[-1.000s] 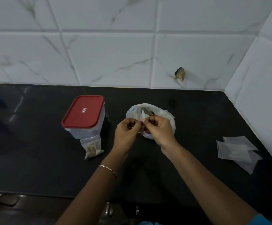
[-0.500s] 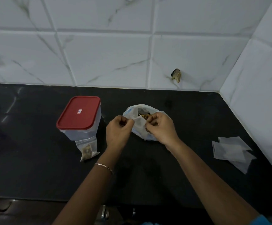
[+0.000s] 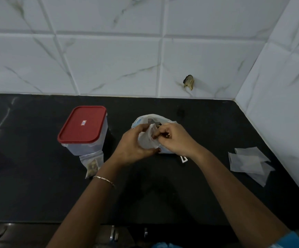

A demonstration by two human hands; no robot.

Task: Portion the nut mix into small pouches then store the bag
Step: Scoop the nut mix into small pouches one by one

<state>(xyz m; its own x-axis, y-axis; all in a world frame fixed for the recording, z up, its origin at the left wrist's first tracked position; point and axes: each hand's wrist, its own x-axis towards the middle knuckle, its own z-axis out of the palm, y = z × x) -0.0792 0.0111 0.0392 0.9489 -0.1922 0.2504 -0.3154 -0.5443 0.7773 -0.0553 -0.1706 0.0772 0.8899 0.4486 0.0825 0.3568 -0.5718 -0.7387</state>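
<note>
L hand (image 3: 127, 146), R hand (image 3: 178, 140) — on 1 pouch (image 3: 147, 139)

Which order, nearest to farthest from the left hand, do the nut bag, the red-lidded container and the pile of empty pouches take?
1. Nut bag, just behind the left hand.
2. Red-lidded container, to its left.
3. Pile of empty pouches, far to the right.

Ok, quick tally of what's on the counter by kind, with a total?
Red-lidded container: 1
Nut mix bag: 1
Filled pouch: 1
Pouch in hand: 1
Pile of empty pouches: 1 (they overlap, so the number of pouches is not countable)
Small white scrap: 1
Total: 6
</note>
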